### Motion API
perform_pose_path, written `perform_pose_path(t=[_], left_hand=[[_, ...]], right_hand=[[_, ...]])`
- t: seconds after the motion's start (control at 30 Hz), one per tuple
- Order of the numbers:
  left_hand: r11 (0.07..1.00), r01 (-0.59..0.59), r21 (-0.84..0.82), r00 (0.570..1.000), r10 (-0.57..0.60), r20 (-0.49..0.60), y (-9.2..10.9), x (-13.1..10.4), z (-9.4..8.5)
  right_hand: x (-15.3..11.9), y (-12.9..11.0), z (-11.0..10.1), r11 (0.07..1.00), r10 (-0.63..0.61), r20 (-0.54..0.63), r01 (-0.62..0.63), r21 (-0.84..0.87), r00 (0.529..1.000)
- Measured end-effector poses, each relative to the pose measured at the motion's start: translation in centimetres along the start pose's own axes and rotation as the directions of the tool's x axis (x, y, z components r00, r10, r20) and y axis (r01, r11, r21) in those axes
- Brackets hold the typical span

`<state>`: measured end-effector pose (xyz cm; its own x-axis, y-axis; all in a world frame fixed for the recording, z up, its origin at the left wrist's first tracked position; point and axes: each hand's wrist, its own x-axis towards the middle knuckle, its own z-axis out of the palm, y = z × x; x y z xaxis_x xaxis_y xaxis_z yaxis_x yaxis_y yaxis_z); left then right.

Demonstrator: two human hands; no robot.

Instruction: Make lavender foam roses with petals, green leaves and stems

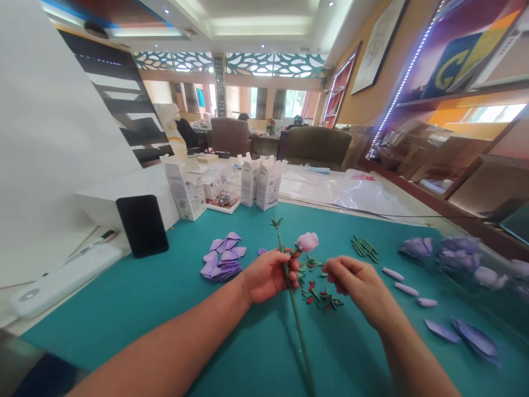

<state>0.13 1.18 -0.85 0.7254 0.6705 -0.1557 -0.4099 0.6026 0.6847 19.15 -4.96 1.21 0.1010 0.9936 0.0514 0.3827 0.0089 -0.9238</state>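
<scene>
My left hand (270, 275) is closed around a long green stem (298, 325), which slants down toward the front edge of the view. A pale pink-purple flower head (308, 242) sits on a side branch just above my fingers, and a leafy green tip (276, 221) tops the stem. To the right, my right hand (349, 278) has its fingers pressed together near small green and red pieces (316, 295) on the mat. Whether anything small is between those fingertips is hidden.
Purple petals (225, 258) lie left on the green mat (173, 309). Green rods (365, 248), purple buds (405, 289) and purple flowers (458, 255) lie right. White boxes (268, 184) and a black phone-like panel (142, 226) stand behind. People sit far back.
</scene>
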Motion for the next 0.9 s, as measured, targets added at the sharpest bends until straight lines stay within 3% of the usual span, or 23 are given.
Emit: perform_pose_path(t=[0.1, 0.17, 0.3, 0.47, 0.7, 0.9], left_hand=[[0.999, -0.038, -0.003, 0.999, 0.038, -0.015, -0.1, 0.0, 0.0], [0.998, -0.060, 0.004, 0.998, 0.060, -0.021, -0.1, 0.0, 0.1], [0.996, -0.087, 0.027, 0.996, 0.087, -0.023, 0.0, -0.2, 0.4], [0.991, -0.128, 0.039, 0.991, 0.130, -0.044, 0.2, -0.4, 0.7], [0.995, -0.096, 0.003, 0.995, 0.096, 0.020, 0.4, -0.7, 0.9], [0.992, -0.118, -0.034, 0.993, 0.118, 0.000, -0.1, -0.5, 0.6]], right_hand=[[-0.6, -0.2, 1.8, 0.991, 0.014, 0.217, 0.016, -0.132, 0.976], [-0.8, -0.1, 2.9, 0.975, -0.003, 0.277, 0.064, -0.211, 0.961], [-0.8, 0.3, 3.9, 0.960, 0.049, 0.266, 0.028, -0.278, 0.963], [-0.8, 0.0, 3.8, 0.962, 0.080, 0.258, -0.007, -0.272, 0.963], [-1.0, -0.1, 3.7, 0.995, 0.036, 0.296, -0.006, -0.104, 0.954], [-1.2, -0.5, 4.7, 1.000, 0.009, 0.358, -0.006, -0.009, 0.933]])
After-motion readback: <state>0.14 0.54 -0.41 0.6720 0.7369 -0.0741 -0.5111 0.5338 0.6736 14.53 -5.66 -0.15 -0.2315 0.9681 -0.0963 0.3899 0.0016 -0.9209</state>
